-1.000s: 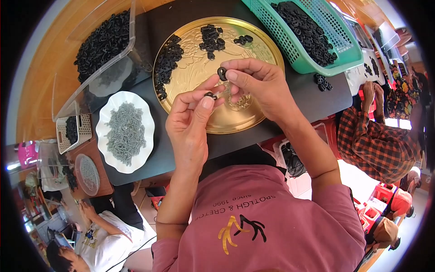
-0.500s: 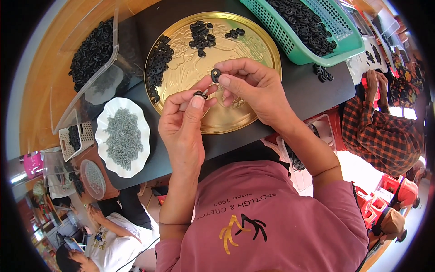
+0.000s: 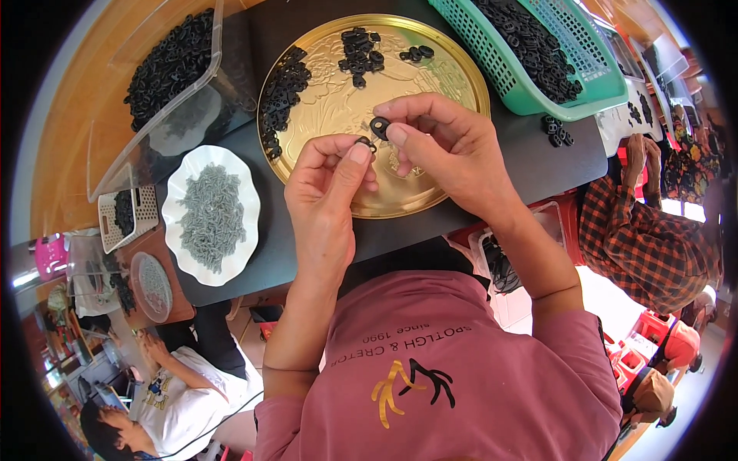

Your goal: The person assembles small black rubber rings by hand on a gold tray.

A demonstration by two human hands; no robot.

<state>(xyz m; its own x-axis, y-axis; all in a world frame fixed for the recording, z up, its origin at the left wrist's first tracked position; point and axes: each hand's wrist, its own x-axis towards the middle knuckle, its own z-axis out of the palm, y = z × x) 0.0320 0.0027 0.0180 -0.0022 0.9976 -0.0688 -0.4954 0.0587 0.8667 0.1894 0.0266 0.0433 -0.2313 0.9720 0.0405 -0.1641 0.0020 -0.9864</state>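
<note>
Above the near half of a round gold tray [image 3: 327,107], both my hands work close together. Thumb and fingers of my left hand [image 3: 327,188] pinch a small black plastic part [image 3: 365,143], mostly covered by the fingertips. My right hand [image 3: 453,157] holds a black ring-shaped part [image 3: 379,127] by its edge, its hole visible. The two parts are near each other; whether they touch I cannot tell. On the tray lie a dense pile of black parts [image 3: 283,100] at the left, a cluster [image 3: 359,54] at the far side and several loose pieces [image 3: 417,53].
Left of the tray stand a scalloped white dish [image 3: 175,230] of small grey metal pieces and a clear bin [image 3: 219,46] of black parts. A green basket [image 3: 573,110] with more parts sits at the far right, several parts [image 3: 556,131] beside it. Other people sit on both sides.
Both hands have stayed over the tray, and the parts in them have come closer together. A thin metal piece seen at the left fingertips no longer shows. The whole view has shifted slightly.
</note>
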